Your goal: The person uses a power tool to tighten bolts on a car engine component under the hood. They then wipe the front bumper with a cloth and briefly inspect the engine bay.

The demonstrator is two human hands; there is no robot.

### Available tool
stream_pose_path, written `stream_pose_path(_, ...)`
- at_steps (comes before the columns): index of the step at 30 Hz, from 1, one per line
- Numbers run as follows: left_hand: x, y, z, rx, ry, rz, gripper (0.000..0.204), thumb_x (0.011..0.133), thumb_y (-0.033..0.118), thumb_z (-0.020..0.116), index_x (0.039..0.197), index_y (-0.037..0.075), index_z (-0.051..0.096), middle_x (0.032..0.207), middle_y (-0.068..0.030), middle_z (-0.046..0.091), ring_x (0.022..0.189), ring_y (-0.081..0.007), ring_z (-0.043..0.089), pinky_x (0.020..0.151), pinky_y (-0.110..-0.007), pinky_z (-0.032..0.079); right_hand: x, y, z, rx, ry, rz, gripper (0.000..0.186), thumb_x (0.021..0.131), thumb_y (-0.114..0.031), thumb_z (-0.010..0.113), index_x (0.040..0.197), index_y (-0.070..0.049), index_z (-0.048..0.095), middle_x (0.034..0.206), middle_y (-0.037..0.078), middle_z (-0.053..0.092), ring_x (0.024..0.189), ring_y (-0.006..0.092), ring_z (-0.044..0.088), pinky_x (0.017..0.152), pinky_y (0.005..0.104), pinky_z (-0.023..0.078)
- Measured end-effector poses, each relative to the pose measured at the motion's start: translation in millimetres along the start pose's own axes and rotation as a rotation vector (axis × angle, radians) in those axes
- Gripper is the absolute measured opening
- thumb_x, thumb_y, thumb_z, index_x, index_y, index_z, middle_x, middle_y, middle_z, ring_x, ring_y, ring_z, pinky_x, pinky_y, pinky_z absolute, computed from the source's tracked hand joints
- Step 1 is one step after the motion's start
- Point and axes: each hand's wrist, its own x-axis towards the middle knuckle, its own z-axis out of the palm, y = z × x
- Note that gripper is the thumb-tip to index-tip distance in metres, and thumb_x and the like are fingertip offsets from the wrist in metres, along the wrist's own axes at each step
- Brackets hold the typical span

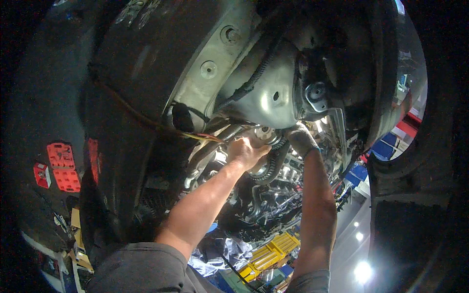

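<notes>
Both my arms reach up into a crowded engine bay. My left hand (244, 153) is bare; its fingers curl at the engine parts and its thumb points right, just below a round metal pulley (264, 132). What those fingers grip, if anything, is hidden. My right hand (301, 139) wears a grey glove and reaches in under a rounded silver metal housing (261, 93), its fingertips out of sight. Between the two hands a black ribbed hose or belt (277, 161) curves downward. A thin orange and yellow cable (198, 136) runs to the left hand's knuckles.
A pale metal rail (207, 70) with round holes slants above. Dark body panels close in on the left. A bracket with a bushing (316, 93) hangs at the upper right. Lower down are a yellow frame (268, 255), crumpled clear plastic (222, 254) and, far left, red plastic trays (63, 167).
</notes>
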Motion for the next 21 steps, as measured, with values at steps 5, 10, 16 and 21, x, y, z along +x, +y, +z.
stream_pose_path(5, -0.2, 6.6, -6.1, 0.017, -0.038, 0.004, 0.064, 0.084, 0.069, 0.085, 0.107, 0.009, 0.084, 0.102, -0.0153, 0.084, 0.097, -0.0317, 0.080, 0.092, -0.045, 0.062, 5.0, 6.3, 5.6, -0.116, 0.043, -0.059, 0.035, 0.096, -0.011, 0.059, 0.125, 0.001, 0.073, 0.124, 0.021, 0.076, 0.119, 0.0362, 0.069, 0.104, 0.0433, 0.055)
stream_pose_path(10, 7.5, 3.1, -5.0, 0.054, -0.036, 0.031, 0.066, 0.084, 0.071, 0.084, 0.109, 0.010, 0.085, 0.103, -0.0157, 0.084, 0.098, -0.0317, 0.080, 0.092, -0.044, 0.062, 7.4, 14.6, 8.5, -0.033, 0.115, -0.150, 0.036, 0.091, -0.011, 0.056, 0.117, 0.003, 0.077, 0.112, 0.015, 0.081, 0.103, 0.0243, 0.074, 0.097, 0.0376, 0.057)
stream_pose_path(16, 3.3, 6.0, 2.9, 0.049, 0.012, -0.003, 0.074, 0.082, 0.071, 0.084, 0.105, 0.001, 0.084, 0.102, -0.0235, 0.082, 0.099, -0.0362, 0.081, 0.089, -0.045, 0.062, 14.0, 26.2, 10.2, -0.174, 0.106, -0.093, 0.031, 0.092, -0.010, 0.057, 0.112, 0.003, 0.077, 0.108, 0.019, 0.080, 0.102, 0.0290, 0.075, 0.095, 0.0382, 0.058)
stream_pose_path(21, 4.2, 10.0, 8.1, 0.004, -0.053, -0.078, 0.080, 0.084, 0.073, 0.084, 0.104, -0.005, 0.081, 0.107, -0.0271, 0.081, 0.104, -0.0373, 0.080, 0.091, -0.045, 0.063, 13.3, 26.4, 15.0, -0.219, 0.179, -0.092, 0.024, 0.094, -0.006, 0.060, 0.109, 0.002, 0.077, 0.111, 0.021, 0.079, 0.106, 0.0358, 0.075, 0.095, 0.0408, 0.059)
